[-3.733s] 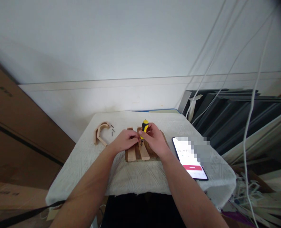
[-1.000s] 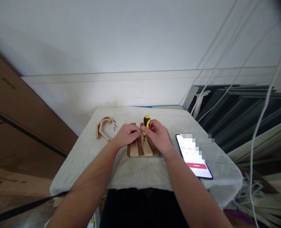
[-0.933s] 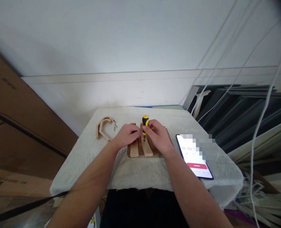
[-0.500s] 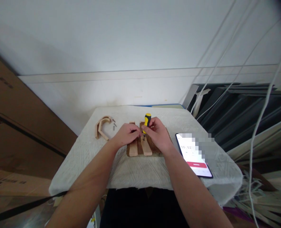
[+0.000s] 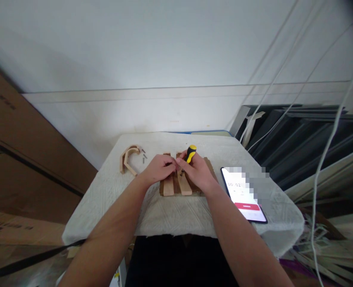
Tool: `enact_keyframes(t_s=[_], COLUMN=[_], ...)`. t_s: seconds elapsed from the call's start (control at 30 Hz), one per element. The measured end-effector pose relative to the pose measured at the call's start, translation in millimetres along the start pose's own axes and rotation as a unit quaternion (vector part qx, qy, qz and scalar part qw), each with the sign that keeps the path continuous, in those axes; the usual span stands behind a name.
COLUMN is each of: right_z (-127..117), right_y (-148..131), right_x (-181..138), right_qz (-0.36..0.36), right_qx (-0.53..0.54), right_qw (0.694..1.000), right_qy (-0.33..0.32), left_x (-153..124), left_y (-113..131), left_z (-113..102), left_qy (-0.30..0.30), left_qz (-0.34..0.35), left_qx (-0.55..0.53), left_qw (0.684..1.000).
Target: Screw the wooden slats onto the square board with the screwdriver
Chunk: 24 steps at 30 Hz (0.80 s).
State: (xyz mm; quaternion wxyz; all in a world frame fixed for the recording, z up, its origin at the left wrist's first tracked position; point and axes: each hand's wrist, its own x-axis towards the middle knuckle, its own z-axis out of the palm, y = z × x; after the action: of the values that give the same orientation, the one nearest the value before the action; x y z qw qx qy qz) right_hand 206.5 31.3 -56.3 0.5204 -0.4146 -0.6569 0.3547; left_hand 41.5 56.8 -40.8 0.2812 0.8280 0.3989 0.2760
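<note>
My right hand point(image 5: 196, 171) grips a yellow-and-black screwdriver point(image 5: 191, 150), its handle leaning to the right over the right wooden piece point(image 5: 185, 187). A small dark part sits on that wood just below my fingers; I cannot tell if it is a screw or the tool's tip. My left hand point(image 5: 160, 169) rests over the left wooden piece point(image 5: 168, 187), thumb and fingers pinched together and meeting my right fingertips. What the pinch holds, if anything, is hidden. Both pieces lie on a brown board point(image 5: 200, 193), perhaps cardboard.
Left of my hands lie curved wooden parts point(image 5: 125, 157) and several loose screws point(image 5: 144, 156). A phone point(image 5: 246, 195) with a lit timer lies at right on the white tablecloth point(image 5: 104, 207). White cables point(image 5: 316, 171) hang at right; a large cardboard box point(image 5: 30, 159) stands at left.
The screwdriver has tipped from nearly upright to leaning right, and my right fingers have shifted toward my left fingertips. My left hand has stayed almost in place.
</note>
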Motion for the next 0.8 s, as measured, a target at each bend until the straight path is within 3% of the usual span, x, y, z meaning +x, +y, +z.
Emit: enact_keyframes(t_s=[0.17, 0.3, 0.57, 0.8], right_z=[-0.2, 0.0, -1.0, -1.6], right_y=[-3.2, -3.5, -6.5, -7.2], right_x=[-2.8, -3.3, -2.0, -2.9], right_qz=[0.006, 0.008, 0.033, -0.027], right_qx=[0.034, 0.091, -0.079, -0.064], right_qw=[0.999, 0.996, 0.995, 0.998], right_qy=[-0.032, -0.013, 0.059, -0.001], left_x=[0.4, 0.7, 0.2, 0.8], left_y=[-1.8, -4.6, -2.2, -2.6], left_z=[-0.4, -0.5, 0.8, 0.8], left_qy=[-0.004, -0.018, -0.003, -0.001], left_qz=[-0.006, 0.009, 0.002, -0.003], left_qx=[0.006, -0.004, 0.007, 0.01], left_qw=[1.0, 1.0, 1.0, 1.0])
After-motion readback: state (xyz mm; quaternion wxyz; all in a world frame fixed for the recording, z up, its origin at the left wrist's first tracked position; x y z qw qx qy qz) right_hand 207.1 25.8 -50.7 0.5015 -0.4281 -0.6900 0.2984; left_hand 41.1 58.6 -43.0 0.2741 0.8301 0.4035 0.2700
